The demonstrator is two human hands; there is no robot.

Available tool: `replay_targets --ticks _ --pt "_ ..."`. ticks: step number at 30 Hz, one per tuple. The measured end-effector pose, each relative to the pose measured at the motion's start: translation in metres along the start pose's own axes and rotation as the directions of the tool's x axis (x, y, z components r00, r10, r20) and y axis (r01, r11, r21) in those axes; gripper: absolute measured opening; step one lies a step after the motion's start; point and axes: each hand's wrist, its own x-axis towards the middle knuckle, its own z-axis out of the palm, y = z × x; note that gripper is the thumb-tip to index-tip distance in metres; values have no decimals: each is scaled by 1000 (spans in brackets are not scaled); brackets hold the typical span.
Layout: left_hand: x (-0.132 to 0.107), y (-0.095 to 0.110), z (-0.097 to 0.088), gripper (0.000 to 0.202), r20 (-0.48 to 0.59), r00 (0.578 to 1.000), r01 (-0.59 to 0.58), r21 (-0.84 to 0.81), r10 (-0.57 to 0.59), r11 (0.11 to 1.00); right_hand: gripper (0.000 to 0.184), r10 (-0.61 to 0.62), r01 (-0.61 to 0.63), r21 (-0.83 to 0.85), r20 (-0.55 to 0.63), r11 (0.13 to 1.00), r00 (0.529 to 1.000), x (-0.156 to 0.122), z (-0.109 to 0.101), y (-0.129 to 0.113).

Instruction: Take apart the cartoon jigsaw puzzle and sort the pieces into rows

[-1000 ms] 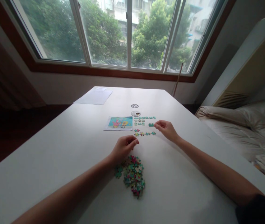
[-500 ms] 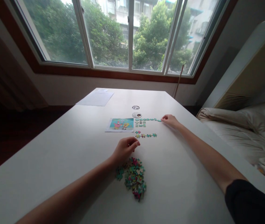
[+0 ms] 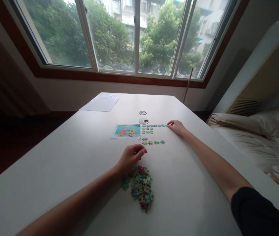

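My right hand (image 3: pixel 176 127) pinches a small green puzzle piece (image 3: pixel 167 125) at the right end of the top row of puzzle pieces (image 3: pixel 155 126). The fingertips partly cover that piece. My left hand (image 3: pixel 134 154) is curled above the table, thumb near the fingers; whether anything is inside cannot be made out. Just below it, towards me, lies a heap of loose puzzle pieces (image 3: pixel 141 187), mostly green with some pink and yellow. A picture card (image 3: pixel 127 131) with cartoon figures lies left of the rows. A lower row of pieces (image 3: pixel 156 142) sits nearer me.
Two round, flat items, one farther (image 3: pixel 142 113) and one nearer (image 3: pixel 143 121), lie beyond the card. White paper (image 3: pixel 100 102) rests at the far left corner of the white table (image 3: pixel 63 157). A pale sofa (image 3: pixel 252 137) stands to the right, a window beyond.
My right hand has shifted slightly left, bringing the puzzle piece up against the end of the top row. The left hand stays in place.
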Motion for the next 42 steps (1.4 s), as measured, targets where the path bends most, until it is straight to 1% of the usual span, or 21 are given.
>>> replay_targets --ticks 2,5,9,12,14,15,17,19,20,22,25,27,29,35,39,42 --pt "0 0 0 24 0 1000 -1 -9 1 1000 19 -1 1 13 -22 1000 1000 -2 0 -2" --pt "0 0 0 25 3 1000 2 -11 -2 1000 24 11 -7 41 -87 999 996 -9 -4 -8" --pt "0 -1 0 26 4 1000 3 4 -3 1000 25 13 1 91 -152 996 988 -28 -13 -24" --pt "1 1 0 25 19 1000 11 27 -11 1000 21 -38 55 126 -135 990 990 -50 -17 -44" --pt "2 4 -2 24 41 999 15 50 -17 999 17 -116 130 158 -93 979 989 -69 -18 -61" --pt "3 5 -4 24 66 998 15 65 -19 998 16 -197 204 189 -54 960 979 -80 -17 -70" --pt "5 7 -9 24 134 991 15 96 -28 995 14 -339 319 261 36 911 940 -102 -16 -89" --pt "6 8 -15 25 198 979 12 129 -38 992 14 -452 391 331 131 859 882 -124 -13 -107" --pt "6 9 -18 25 212 976 6 158 -40 987 13 -493 412 359 172 837 853 -134 -12 -116" --pt "3 9 -24 26 189 981 -22 259 -29 966 14 -532 424 390 226 817 816 -153 -10 -129" --pt "-6 8 -29 27 123 992 -47 435 -7 899 16 -557 438 399 254 805 791 -171 -7 -139" --pt "-12 8 -31 25 111 994 -52 506 -6 861 17 -565 453 391 244 801 788 -177 -5 -141" --pt "-17 8 -32 22 130 992 -74 547 3 834 18 -564 457 384 238 803 791 -180 -4 -140" --pt "-25 11 -31 17 237 971 -175 599 36 781 23 -593 489 384 227 784 773 -184 -5 -137" --pt "-26 13 -29 15 275 960 -209 598 47 774 27 -546 460 349 207 816 812 -186 -2 -142" --pt "-25 12 -30 14 289 956 -218 582 52 784 25 -518 440 335 193 833 833 -188 2 -148"
